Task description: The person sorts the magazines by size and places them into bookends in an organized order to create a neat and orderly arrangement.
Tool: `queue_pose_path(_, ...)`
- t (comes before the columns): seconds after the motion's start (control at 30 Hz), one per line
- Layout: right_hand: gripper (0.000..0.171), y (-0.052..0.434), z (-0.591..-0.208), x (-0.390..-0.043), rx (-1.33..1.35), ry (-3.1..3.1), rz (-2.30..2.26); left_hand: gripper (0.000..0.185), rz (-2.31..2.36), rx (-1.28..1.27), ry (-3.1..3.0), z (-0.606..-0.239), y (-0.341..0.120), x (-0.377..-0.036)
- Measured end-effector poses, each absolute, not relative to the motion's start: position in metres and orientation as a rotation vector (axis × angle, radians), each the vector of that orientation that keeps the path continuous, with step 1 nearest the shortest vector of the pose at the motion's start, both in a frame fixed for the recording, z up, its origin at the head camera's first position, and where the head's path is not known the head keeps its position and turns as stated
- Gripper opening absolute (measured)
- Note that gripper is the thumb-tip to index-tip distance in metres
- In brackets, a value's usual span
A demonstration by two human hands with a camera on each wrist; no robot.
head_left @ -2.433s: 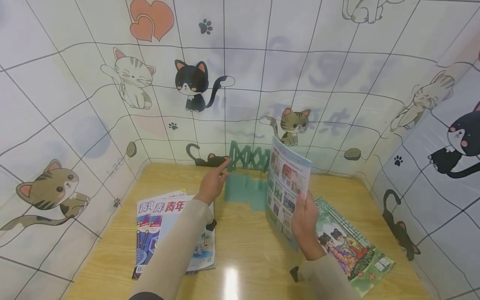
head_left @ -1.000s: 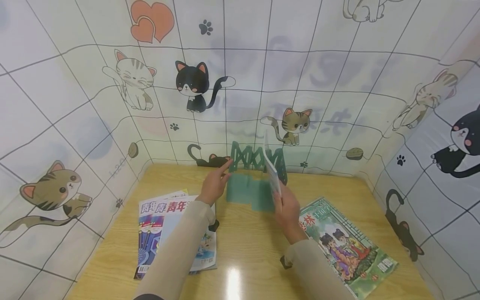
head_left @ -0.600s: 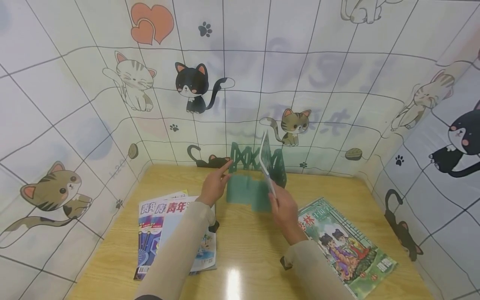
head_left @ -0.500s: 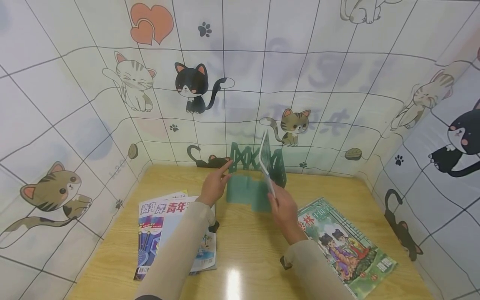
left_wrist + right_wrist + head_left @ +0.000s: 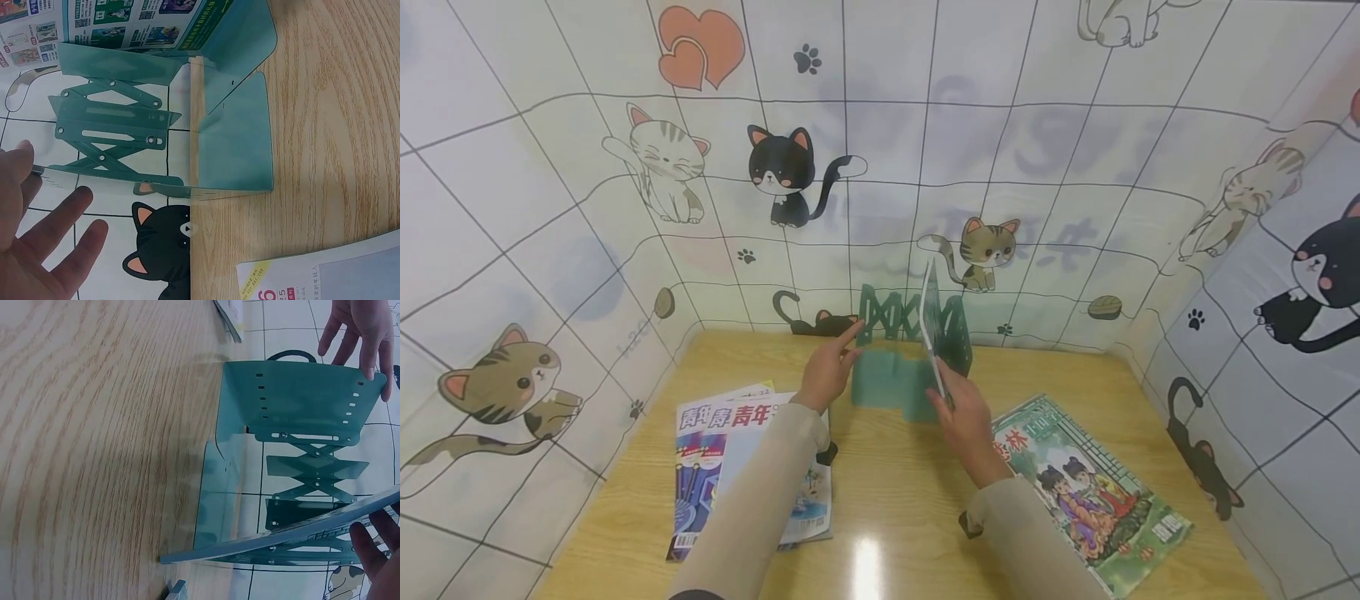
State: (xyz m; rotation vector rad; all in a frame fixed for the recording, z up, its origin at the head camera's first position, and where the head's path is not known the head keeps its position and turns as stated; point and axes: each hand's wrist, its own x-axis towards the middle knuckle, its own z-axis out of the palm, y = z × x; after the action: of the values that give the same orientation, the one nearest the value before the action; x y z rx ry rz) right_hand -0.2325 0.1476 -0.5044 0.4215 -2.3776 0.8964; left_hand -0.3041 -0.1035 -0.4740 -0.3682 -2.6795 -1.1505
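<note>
A green expandable metal bookend (image 5: 880, 379) stands at the back of the table against the wall. My left hand (image 5: 826, 371) holds its left side panel at the top edge; in the left wrist view the other fingers (image 5: 62, 212) spread loosely below that edge. My right hand (image 5: 964, 421) grips a thin magazine (image 5: 927, 321) along its near edge. The magazine stands nearly upright and edge-on between the bookend's panels, slightly bowed, close to the right panel (image 5: 957, 337). In the left wrist view its printed page (image 5: 131, 25) shows rows of small pictures. In the right wrist view its lower corner reaches down beside the base.
Several overlapping magazines (image 5: 700, 467) lie at the left, partly under my left forearm. Another magazine (image 5: 1090, 492) with a green illustrated cover lies at an angle at the right. A cat-print sheet (image 5: 887, 167) surrounds the wooden table (image 5: 895, 508).
My right hand has moved left with the magazine and turned it from page-facing to edge-on, uncovering the bookend's right panel. Over the last half second little moves. The left hand stays put.
</note>
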Motion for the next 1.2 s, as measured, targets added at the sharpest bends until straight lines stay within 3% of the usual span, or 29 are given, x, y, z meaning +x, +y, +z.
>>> queue_pose_path(0.57, 0.066, 0.147, -0.512, -0.223, 0.462, -2.415, 0.889, 0.053, -1.179, -0.341, -2.686, -0.474, -0.104, -0.304)
queue_pose_path(1.2, 0.075, 0.206, -0.545, -0.205, 0.406, -2.707, 0.876, 0.052, -1.163, -0.377, -2.651, -0.474, -0.103, -0.303)
